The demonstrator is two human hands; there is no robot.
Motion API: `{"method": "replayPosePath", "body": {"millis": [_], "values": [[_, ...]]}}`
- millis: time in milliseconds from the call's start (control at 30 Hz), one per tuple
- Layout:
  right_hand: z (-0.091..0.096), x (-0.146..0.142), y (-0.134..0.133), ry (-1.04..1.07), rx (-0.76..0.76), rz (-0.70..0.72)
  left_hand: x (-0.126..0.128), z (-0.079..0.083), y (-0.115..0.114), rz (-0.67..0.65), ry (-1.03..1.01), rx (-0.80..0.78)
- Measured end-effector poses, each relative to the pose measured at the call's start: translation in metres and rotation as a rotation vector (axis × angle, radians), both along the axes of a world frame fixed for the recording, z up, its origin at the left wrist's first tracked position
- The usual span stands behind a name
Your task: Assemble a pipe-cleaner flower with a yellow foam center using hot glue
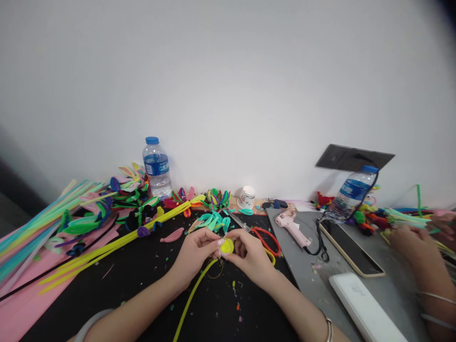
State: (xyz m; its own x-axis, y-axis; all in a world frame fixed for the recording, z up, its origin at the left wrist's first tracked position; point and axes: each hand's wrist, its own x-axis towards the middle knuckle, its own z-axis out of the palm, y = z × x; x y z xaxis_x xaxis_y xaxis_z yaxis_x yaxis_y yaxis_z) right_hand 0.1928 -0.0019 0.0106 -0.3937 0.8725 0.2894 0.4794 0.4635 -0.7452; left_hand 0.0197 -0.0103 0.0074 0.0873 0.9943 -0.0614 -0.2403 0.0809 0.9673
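Between my two hands is a yellow pipe cleaner [226,246] wound into a small flat coil, its long tail curving down toward the near edge of the black table. My left hand [201,251] pinches the coil from the left, thumb on top. From the other side my right hand [249,251] grips it with curled fingers. A thin loop of wire hangs just under the coil. Beyond my fingers lie turquoise pipe cleaner petals [211,221]. Red-handled scissors [265,239] rest beside my right hand, blades pointing away.
Yellow pipe cleaners [107,250] and colourful petals crowd the left. A water bottle [156,168] and a paper cup [246,197] stand by the wall. A pink glue gun [292,228], phone [352,247] and white box [366,306] lie right, near another person's hand [409,244].
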Motion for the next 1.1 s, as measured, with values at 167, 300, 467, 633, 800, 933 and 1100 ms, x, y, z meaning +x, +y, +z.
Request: {"method": "replayPosePath", "body": {"millis": [167,300,467,633,800,933,1100], "values": [[-0.0015,0.0007,0.0010,0.008,-0.015,0.004,-0.0002,0.0001,-0.0005,0.020,0.007,0.004],[-0.0010,0.0010,0.0017,0.015,-0.014,0.022,-0.0009,-0.0003,0.0008,0.042,0.012,0.003],[0.0004,0.0000,0.0018,0.041,-0.034,0.028,0.0004,0.0000,0.0004,0.052,-0.009,-0.011],[-0.0020,-0.0007,0.0022,0.069,-0.032,0.016,0.0033,-0.0022,-0.0016,0.059,-0.013,-0.012],[-0.0067,0.0002,0.0033,0.045,-0.048,-0.004,0.0051,-0.0061,-0.0017,0.056,-0.030,-0.032],[-0.0060,0.0006,0.0030,0.057,-0.067,0.004,0.0044,-0.0061,-0.0025,0.043,-0.043,-0.039],[0.0004,0.0005,0.0029,0.068,-0.093,0.041,0.0007,-0.0056,-0.0008,0.047,-0.011,-0.011]]}}
